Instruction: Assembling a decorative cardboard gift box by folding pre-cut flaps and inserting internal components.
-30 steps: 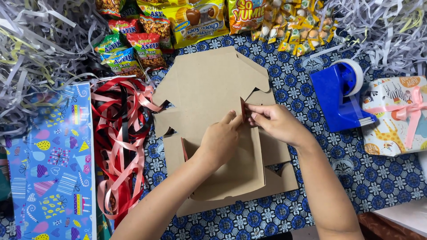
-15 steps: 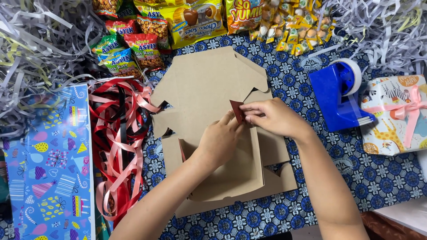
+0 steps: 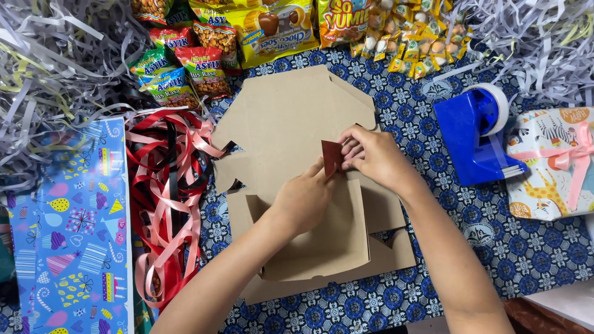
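Observation:
A flat brown cardboard box blank [image 3: 291, 117] lies unfolded on the blue patterned tablecloth [image 3: 495, 247]. My left hand [image 3: 303, 198] presses down on a folded panel of it near the middle. My right hand [image 3: 371, 154] pinches a small flap [image 3: 331, 158] of the cardboard, which stands up and shows a dark red inner side. The two hands meet at that flap.
Red and pink ribbons [image 3: 167, 204] lie left of the cardboard, beside blue gift wrap [image 3: 68, 235]. Snack packets [image 3: 272, 28] line the far edge. A blue tape dispenser [image 3: 476, 133] and a wrapped gift with a pink bow [image 3: 557, 164] sit at the right. Shredded paper [image 3: 49, 74] fills the corners.
My right hand has lifted the small flap a little higher and shifted slightly up and left; my left hand stays pressed on the cardboard.

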